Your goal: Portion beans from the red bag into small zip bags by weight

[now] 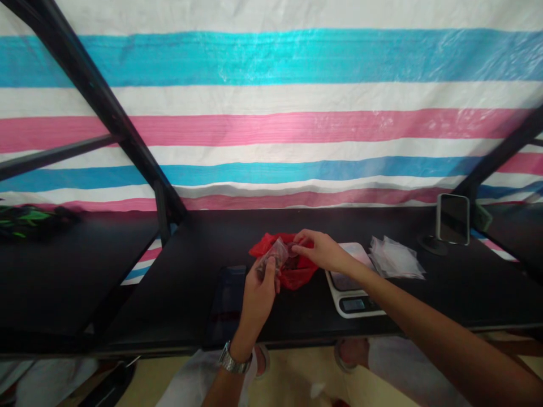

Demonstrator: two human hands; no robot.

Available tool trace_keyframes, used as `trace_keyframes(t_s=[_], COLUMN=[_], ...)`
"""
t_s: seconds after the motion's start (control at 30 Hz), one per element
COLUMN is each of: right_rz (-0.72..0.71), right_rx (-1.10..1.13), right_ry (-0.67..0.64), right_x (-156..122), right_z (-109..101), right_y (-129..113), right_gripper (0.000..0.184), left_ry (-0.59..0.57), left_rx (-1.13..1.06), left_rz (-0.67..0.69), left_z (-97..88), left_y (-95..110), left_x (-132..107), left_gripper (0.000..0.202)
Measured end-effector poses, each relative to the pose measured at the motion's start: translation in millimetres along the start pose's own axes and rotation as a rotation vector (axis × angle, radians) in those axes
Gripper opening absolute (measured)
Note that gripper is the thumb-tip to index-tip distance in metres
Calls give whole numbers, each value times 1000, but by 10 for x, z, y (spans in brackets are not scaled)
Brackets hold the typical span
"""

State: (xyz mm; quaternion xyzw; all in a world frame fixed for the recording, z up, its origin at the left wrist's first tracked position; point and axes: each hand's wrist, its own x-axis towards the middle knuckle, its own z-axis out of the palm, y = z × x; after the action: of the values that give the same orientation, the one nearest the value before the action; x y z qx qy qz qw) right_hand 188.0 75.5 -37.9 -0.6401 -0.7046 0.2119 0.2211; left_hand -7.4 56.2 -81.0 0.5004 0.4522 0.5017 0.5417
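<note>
My left hand (pixel 262 285) grips a small clear plastic bag (pixel 278 252) with small dark pieces inside, thumb on its near face. The bag is tilted over a red plastic bag (pixel 297 278), which lies spread on the black table with its mouth facing up. Small dark contents show within the red bag, too blurred to name. My right hand (pixel 318 249) reaches across from the right, fingertips pinched together beside the clear bag's upper edge. Whatever those fingers hold is too small to make out.
A white digital scale (pixel 345 305) stands under my right forearm. Beyond it lies a stack of clear plastic bags (pixel 396 259). A phone or mirror on a stand (pixel 453 219) is at the back right, and a dark tablet (pixel 227 302) lies left. Black frame bars (pixel 127 141) slant upward.
</note>
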Motion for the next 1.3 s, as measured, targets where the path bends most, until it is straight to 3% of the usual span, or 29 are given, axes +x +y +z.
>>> trace_keyframes(t_s=[0.13,0.27,0.43,0.77,0.97,1.17,1.3], right_rz=[-102,-191,-141,-122,-103,-97,-124], right_rx=[-67,-153,-135,-252,-259,-163,-37], right_ry=[-12,-33,-11,-54,-53,34,108], right_x=[-56,-119,-110,-53,-82,-132,-157], right_z=[-26,20,61,39,39,32,-68], right_y=[-24,-28,-38,-182,-185,-123,-123], right_gripper=[13,30,10,16,14,8,8], left_ry=[19,20,30,121,107,81,29], left_rx=[33,51,23,25,87,28,-132], left_rz=[-1,-3,-27,-69,-95,-89,-96], left_z=[30,48,59,101,54,31,19], left_y=[22,29,8,-4,30,10,0], left_x=[6,18,26,18,4,19,14], left_gripper=[65,64,64,58,58,58,56])
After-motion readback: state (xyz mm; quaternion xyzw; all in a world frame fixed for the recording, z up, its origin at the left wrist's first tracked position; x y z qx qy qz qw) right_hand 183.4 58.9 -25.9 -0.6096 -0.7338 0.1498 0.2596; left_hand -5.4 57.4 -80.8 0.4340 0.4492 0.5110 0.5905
